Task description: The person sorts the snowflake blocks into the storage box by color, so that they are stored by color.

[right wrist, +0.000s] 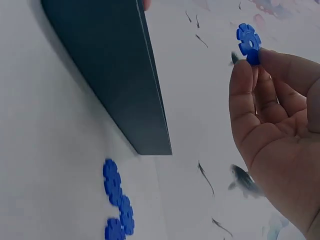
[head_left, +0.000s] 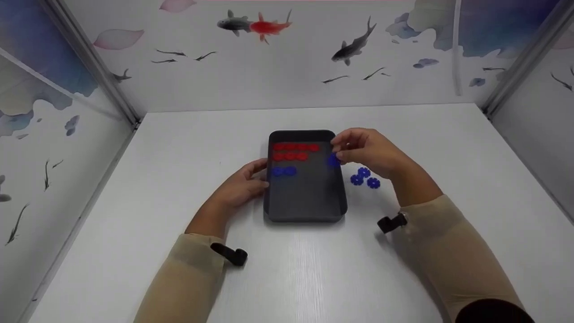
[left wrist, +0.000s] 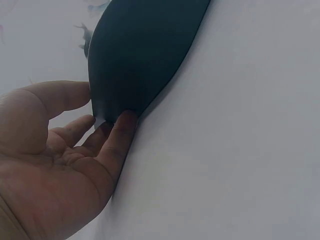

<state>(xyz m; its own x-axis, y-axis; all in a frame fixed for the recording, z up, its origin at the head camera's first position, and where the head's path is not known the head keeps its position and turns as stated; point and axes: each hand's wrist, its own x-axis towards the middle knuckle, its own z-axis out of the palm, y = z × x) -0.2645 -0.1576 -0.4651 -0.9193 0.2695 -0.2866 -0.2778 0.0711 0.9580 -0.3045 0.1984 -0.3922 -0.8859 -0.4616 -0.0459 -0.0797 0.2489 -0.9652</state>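
A dark rectangular tray (head_left: 306, 199) lies on the white table with its inside facing up. My left hand (head_left: 237, 190) rests its fingertips and thumb against the tray's left outer wall, fingers loosely bent. Between the thumb and fingertips of my right hand (head_left: 370, 150), a blue notched plastic disc (right wrist: 248, 40) is pinched, held above the tray's right rim. Inside the tray, red notched discs (head_left: 290, 156) form two rows at the far end. Two blue discs (head_left: 284, 171) sit side by side below them at the left.
Three loose blue discs (head_left: 365, 178) lie on the table just right of the tray, under the right wrist. White panels (head_left: 287, 85) printed with fish and leaves close off the back and sides. Black wrist-worn cameras (head_left: 231, 255) stick out from both sleeves.
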